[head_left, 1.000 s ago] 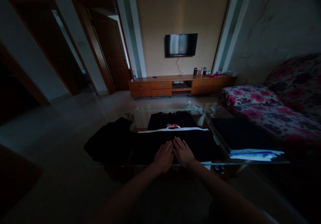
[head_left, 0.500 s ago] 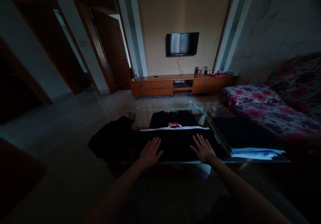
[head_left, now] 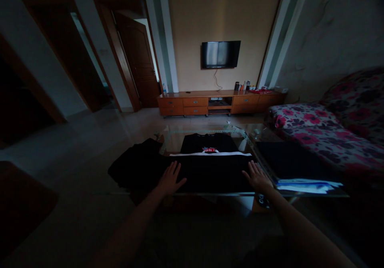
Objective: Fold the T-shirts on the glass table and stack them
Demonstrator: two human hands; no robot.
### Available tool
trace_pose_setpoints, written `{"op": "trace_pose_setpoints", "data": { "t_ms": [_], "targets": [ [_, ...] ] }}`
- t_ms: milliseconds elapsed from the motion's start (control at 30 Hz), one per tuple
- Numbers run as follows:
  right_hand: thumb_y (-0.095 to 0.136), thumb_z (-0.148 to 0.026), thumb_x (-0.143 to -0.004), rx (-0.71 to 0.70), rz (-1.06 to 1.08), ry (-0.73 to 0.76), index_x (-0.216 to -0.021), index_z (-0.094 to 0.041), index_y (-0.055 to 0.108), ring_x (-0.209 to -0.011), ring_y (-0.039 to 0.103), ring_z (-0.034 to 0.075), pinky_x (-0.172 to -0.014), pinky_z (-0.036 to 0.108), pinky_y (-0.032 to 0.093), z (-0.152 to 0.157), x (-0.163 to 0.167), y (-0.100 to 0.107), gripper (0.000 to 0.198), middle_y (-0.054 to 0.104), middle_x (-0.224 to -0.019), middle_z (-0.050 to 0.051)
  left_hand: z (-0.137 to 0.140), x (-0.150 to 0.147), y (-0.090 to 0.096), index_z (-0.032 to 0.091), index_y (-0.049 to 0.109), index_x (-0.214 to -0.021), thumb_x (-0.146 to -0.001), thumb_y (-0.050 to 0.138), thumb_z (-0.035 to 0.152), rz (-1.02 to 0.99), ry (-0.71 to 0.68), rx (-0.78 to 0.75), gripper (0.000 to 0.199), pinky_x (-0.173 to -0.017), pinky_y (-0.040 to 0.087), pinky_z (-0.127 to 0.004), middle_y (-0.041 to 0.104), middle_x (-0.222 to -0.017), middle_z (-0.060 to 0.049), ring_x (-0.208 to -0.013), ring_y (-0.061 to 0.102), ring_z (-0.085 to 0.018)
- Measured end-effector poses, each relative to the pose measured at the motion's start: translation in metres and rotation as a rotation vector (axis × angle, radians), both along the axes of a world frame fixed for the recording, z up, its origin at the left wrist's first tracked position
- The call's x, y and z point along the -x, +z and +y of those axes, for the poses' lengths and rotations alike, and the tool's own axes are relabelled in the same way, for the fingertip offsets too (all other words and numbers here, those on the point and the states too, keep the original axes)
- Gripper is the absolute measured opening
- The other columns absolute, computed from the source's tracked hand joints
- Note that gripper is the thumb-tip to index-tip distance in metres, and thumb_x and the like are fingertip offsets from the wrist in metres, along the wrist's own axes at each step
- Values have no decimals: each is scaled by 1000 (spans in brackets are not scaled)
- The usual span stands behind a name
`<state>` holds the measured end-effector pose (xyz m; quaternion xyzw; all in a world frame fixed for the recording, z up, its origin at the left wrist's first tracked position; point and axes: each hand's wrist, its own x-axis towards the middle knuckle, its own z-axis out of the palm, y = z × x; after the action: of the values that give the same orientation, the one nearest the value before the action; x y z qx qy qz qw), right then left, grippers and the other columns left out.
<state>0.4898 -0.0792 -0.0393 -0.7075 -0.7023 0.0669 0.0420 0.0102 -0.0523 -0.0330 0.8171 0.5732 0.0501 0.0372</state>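
Observation:
A black garment with a white stripe along its far edge (head_left: 213, 174) lies spread across the glass coffee table. My left hand (head_left: 170, 179) rests flat on its left part, fingers apart. On its right end lies my right hand (head_left: 258, 177), also flat with the fingers spread. Beyond the stripe, a black T-shirt (head_left: 207, 140) with a red and white print shows its neckline; the rest of it is covered. A heap of dark cloth (head_left: 136, 164) sits at the left, and where it ends against the garment is too dark to tell.
On the table's right end is a stack of folded dark clothes (head_left: 295, 162) with white and blue edges. A flowered sofa (head_left: 312, 120) stands at the right. Past the glass table (head_left: 172, 134) are a wooden TV cabinet (head_left: 195, 102) and a wall-mounted television (head_left: 221, 55).
My hands have slid apart over the black garment, the left one leftward and the right one rightward. Lettering on dark cloth now shows below the table edge near my right wrist.

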Motion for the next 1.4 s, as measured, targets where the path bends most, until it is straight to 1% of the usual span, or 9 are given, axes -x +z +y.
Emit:
{"op": "trace_pose_setpoints", "data": {
  "t_ms": [133, 233, 467, 600, 733, 833, 1133, 1267, 1400],
  "targets": [
    [24, -52, -100, 14, -31, -128, -161, -13, 30, -156, 17, 33, -123, 54, 16, 11, 8, 0, 72, 24, -167, 15, 7, -5, 1, 14, 32, -159, -97, 26, 73, 4, 59, 23, 85, -122, 24, -51, 23, -167, -18, -155, 20, -34],
    [26, -52, -101, -73, -87, -219, -157, -1, 34, -155, 16, 34, -124, 50, 14, 25, 49, 6, 76, 22, -166, 21, 15, -25, 6, 17, 42, -154, -101, 23, 64, 3, 116, -44, 74, -120, 27, -53, 37, -162, -17, -151, 30, -35],
    [16, -58, -103, -126, 113, 343, -162, -9, 23, -157, 10, 24, -127, 41, 12, 54, 195, 18, 77, 13, -170, 12, 30, -91, 14, 18, 32, -159, -102, 31, 45, -16, -168, -51, 63, -127, 15, -45, 29, -167, -9, -156, 20, -25],
    [12, -54, -105, -68, 143, 417, -164, -13, 21, -157, 10, 24, -127, 44, 9, 62, 221, 10, 73, 12, -170, 10, 37, -101, 8, 15, 27, -161, -97, 40, 41, 2, -180, 15, 71, -128, 13, -44, 24, -168, -9, -157, 15, -25],
    [16, -65, -102, -24, 110, 404, -163, -18, 23, -158, 8, 23, -127, 44, 8, 70, 197, 4, 78, 10, -170, 7, 45, -88, 3, 21, 25, -162, -99, 35, 58, -40, -177, 21, 74, -127, 15, -46, 19, -170, -6, -157, 15, -25],
    [18, -64, -102, -22, 43, 269, -164, -17, 19, -158, 5, 22, -127, 43, 5, 77, 158, 1, 78, 8, -171, 7, 52, -69, 1, 19, 25, -162, -98, 30, 67, -50, -86, -22, 80, -126, 15, -47, 18, -170, -8, -157, 15, -27],
    [25, -55, -102, -138, -97, -62, -163, -12, 25, -156, 15, 27, -125, 45, 17, 75, 34, -20, 74, 19, -169, 13, 65, -10, -7, 12, 33, -158, -99, 29, 65, 43, 156, -112, 79, -125, 20, -45, 30, -165, -15, -154, 24, -30],
    [25, -57, -101, -122, -63, -131, -163, -16, 23, -155, 20, 30, -124, 51, 20, 71, 10, -19, 75, 22, -168, 14, 68, 2, -12, 9, 34, -157, -99, 28, 65, 46, 177, -122, 81, -125, 20, -43, 31, -165, -16, -154, 24, -29],
    [24, -58, -99, -86, -16, -167, -162, -15, 27, -156, 15, 32, -124, 53, 18, 69, 5, -12, 76, 21, -169, 13, 69, 3, -14, 9, 34, -157, -98, 30, 68, 25, 212, -142, 84, -125, 20, -45, 32, -164, -18, -155, 22, -31]
  ]
}}
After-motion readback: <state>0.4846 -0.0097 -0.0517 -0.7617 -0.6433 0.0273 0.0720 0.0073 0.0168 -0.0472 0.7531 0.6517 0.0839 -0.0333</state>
